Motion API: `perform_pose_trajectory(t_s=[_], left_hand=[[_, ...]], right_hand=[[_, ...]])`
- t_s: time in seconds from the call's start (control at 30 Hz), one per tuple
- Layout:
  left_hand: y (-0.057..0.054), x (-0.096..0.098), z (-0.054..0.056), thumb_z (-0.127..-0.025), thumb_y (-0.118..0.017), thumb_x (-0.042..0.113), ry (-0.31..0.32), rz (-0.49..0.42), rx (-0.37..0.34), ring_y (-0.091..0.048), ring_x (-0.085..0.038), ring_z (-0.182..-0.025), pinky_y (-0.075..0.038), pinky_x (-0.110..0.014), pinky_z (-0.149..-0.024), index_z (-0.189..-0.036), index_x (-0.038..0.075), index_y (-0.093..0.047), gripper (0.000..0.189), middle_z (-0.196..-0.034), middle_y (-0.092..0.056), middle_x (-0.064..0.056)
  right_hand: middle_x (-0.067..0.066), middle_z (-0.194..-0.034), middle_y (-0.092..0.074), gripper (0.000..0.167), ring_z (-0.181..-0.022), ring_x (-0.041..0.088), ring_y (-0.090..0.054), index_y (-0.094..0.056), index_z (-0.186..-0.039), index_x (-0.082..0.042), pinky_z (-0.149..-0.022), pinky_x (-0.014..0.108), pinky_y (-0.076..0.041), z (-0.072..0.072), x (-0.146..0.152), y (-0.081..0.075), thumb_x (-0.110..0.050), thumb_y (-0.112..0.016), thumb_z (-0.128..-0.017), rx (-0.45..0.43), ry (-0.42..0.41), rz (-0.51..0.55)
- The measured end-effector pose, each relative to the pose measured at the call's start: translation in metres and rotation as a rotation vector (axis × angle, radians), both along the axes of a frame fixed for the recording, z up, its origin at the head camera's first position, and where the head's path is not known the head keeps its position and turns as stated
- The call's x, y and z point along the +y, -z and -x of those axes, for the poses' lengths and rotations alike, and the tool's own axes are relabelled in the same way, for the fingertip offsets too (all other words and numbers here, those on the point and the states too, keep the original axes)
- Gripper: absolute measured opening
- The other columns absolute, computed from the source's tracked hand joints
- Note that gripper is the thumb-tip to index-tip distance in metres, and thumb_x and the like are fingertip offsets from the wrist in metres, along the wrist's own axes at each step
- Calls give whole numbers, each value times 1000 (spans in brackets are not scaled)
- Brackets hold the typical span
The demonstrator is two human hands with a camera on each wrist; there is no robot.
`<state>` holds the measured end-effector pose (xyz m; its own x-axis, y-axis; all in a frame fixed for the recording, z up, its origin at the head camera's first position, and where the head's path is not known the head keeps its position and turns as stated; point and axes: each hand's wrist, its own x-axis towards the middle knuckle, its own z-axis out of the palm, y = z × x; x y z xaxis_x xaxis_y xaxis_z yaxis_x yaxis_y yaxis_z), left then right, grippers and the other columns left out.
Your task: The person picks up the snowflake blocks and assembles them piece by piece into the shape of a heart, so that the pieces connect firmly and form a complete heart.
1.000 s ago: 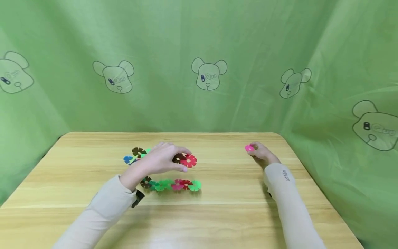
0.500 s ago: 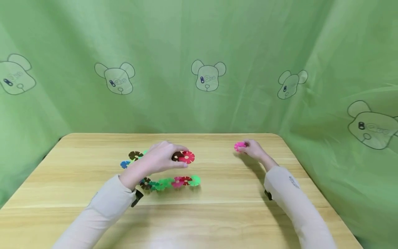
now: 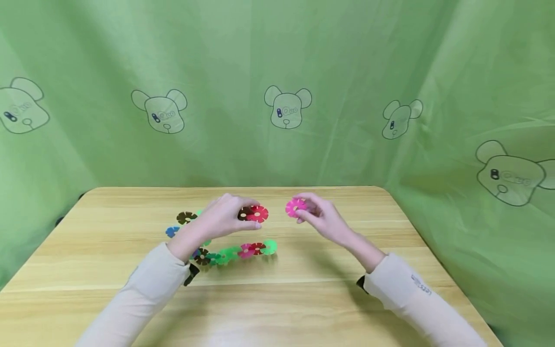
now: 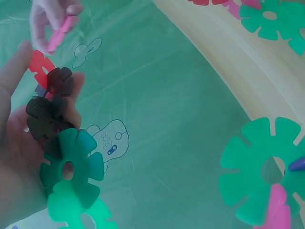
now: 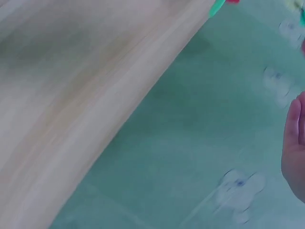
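My left hand (image 3: pixel 218 219) grips a chain of interlocking plastic snowflake discs close to its end, above the table. The red end disc (image 3: pixel 261 214) sticks out between thumb and fingers, joined to a dark brown one (image 4: pixel 42 114) and then a green disc (image 4: pixel 71 167). The chain bends round behind the wrist, and its other arm of green, pink and red discs (image 3: pixel 257 248) runs along nearer the body. To the right, my right hand (image 3: pixel 327 221) pinches a loose pink snowflake disc (image 3: pixel 292 208) between thumb and fingers, a short gap from the red disc. The right wrist view catches only part of the hand.
The wooden table (image 3: pixel 277 308) has rounded far corners. A green curtain (image 3: pixel 225 144) with bear-head outlines hangs behind it and along the sides. Part of the chain's left bend, with a blue disc (image 3: pixel 172 232), shows beyond the left forearm.
My right hand has carried the pink disc leftward from the table's far right to beside the red disc. The left hand has barely shifted, still holding the chain.
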<state>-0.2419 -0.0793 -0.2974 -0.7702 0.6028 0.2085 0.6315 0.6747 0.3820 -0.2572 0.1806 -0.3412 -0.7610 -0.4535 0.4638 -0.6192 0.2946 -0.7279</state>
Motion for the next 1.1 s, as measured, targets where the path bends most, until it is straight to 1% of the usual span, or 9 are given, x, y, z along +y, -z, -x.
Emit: perform_pose_trajectory(t_s=[0.1, 0.17, 0.23, 0.37, 0.5, 0.63, 0.8, 0.97, 1.1], left_hand=[[0, 1, 0, -77, -70, 40, 1, 0, 5, -61, -9, -79, -48, -25, -67, -116, 7, -62, 52, -99, -68, -3], [1, 3, 0, -76, -70, 41, 2, 6, 8, -61, -9, -79, -47, -23, -63, -116, 7, -62, 53, -100, -68, -3], [1, 4, 0, -76, -70, 43, 3, 15, 11, -60, -8, -78, -46, -21, -60, -116, 8, -63, 53, -101, -68, -2], [3, 5, 0, -77, -69, 44, 7, 22, 17, -56, -6, -74, -42, -19, -54, -115, 10, -63, 52, -97, -68, 0], [4, 5, 0, -77, -69, 43, 8, 12, 26, -56, -6, -73, -42, -19, -55, -114, 10, -64, 50, -96, -68, 0], [3, 6, -1, -77, -69, 42, 10, 5, 21, -60, -9, -79, -44, -21, -59, -113, 10, -65, 48, -99, -68, 0], [1, 10, -2, -78, -68, 41, 43, 27, 55, -62, -13, -84, -47, -22, -62, -113, 8, -64, 49, -104, -67, -4], [2, 11, -2, -79, -68, 39, 94, 38, 105, -63, -16, -85, -47, -22, -63, -113, 5, -63, 49, -105, -67, -8], [5, 14, -2, -78, -68, 39, 110, 49, 123, -63, -16, -85, -47, -20, -63, -112, 5, -64, 48, -104, -67, -7]], right_hand=[[21, -86, -65, 31, -63, 19, -63, -52, -113, 9, -60, 26, -54, -10, -13, 1, 8, -58, -83, 144, -51, -34], [20, -86, -65, 30, -63, 21, -64, -53, -111, 9, -60, 26, -54, -13, -19, 2, 9, -59, -82, 216, -80, -45], [20, -87, -66, 29, -64, 21, -64, -54, -111, 8, -61, 24, -54, -14, -24, 3, 9, -59, -82, 258, -94, -55], [19, -87, -66, 28, -64, 20, -65, -56, -109, 7, -61, 22, -54, -15, -29, 4, 10, -60, -81, 308, -99, -59], [18, -87, -67, 30, -63, 18, -65, -58, -106, 8, -60, 20, -53, -15, -30, 6, 14, -62, -77, 389, -106, -55], [19, -89, -67, 34, -63, 16, -64, -58, -105, 9, -60, 18, -52, -15, -31, 7, 17, -63, -73, 466, -123, -52], [19, -87, -67, 35, -61, 16, -64, -57, -105, 9, -60, 17, -52, -16, -35, 9, 18, -63, -71, 512, -117, -35], [19, -84, -67, 37, -60, 16, -63, -57, -103, 7, -57, 20, -53, -17, -39, 13, 20, -64, -69, 510, -110, -9], [18, -87, -67, 36, -61, 15, -63, -59, -103, 6, -57, 18, -52, -19, -40, 14, 19, -64, -70, 492, -115, -24]])
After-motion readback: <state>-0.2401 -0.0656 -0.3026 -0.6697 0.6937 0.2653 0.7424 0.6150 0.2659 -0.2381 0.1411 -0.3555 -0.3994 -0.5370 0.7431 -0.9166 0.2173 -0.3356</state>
